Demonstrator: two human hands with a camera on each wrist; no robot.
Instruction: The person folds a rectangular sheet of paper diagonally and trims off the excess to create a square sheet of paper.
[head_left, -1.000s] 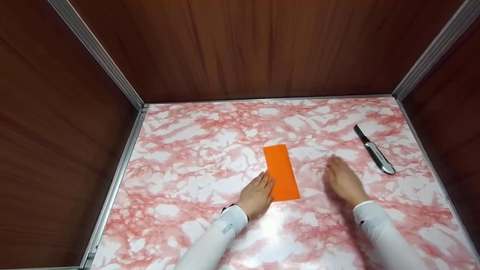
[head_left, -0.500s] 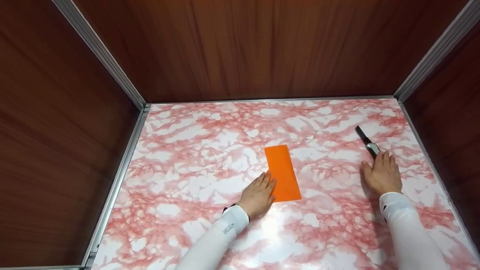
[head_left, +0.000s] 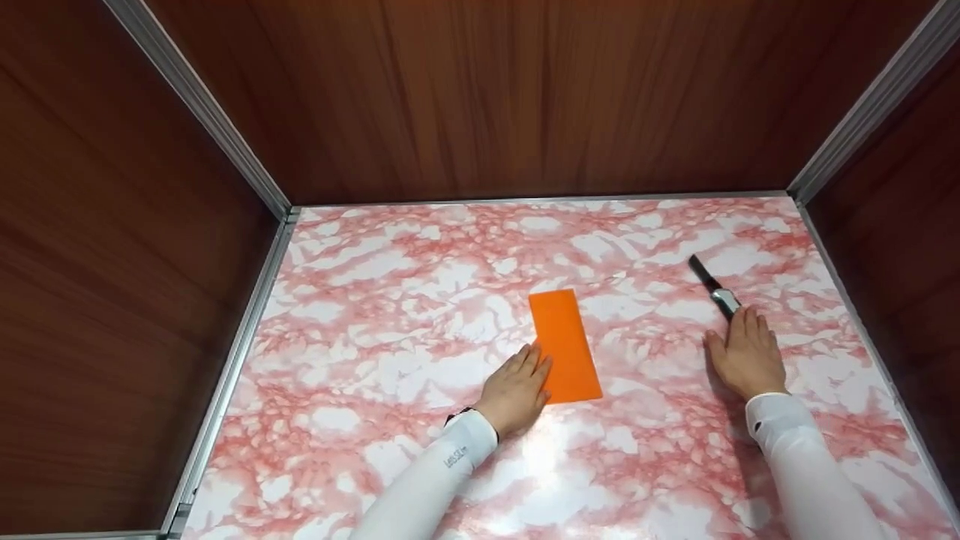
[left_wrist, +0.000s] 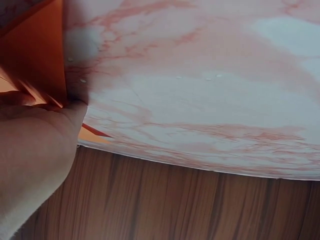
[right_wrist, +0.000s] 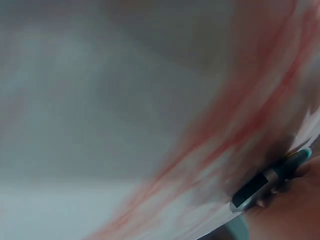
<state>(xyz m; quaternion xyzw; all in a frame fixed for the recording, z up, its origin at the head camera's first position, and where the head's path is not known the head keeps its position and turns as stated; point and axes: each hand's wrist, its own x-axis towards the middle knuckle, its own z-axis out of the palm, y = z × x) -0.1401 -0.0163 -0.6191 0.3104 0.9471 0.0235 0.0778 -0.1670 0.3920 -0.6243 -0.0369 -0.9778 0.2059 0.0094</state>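
An orange folded sheet lies on the table a little right of the middle. My left hand rests on its lower left edge, fingers extended over it. In the left wrist view, the orange sheet rises beside the hand, with a fold showing. Farther right, my right hand holds a slim tool with a black-and-silver handle and narrow black end pointing up and left. The palm and fingers hide the rear of its handle. The right wrist view shows the dark handle against the fingers.
The table has a red-and-white marbled top. Brown wood-grain panels stand behind it and on both sides, with grey metal strips at their corners. White sleeves cover both forearms.
My right hand has moved right from beside the orange sheet onto the tool's handle. Hand and tool have since shifted slightly left together. The left hand has stayed on the sheet.
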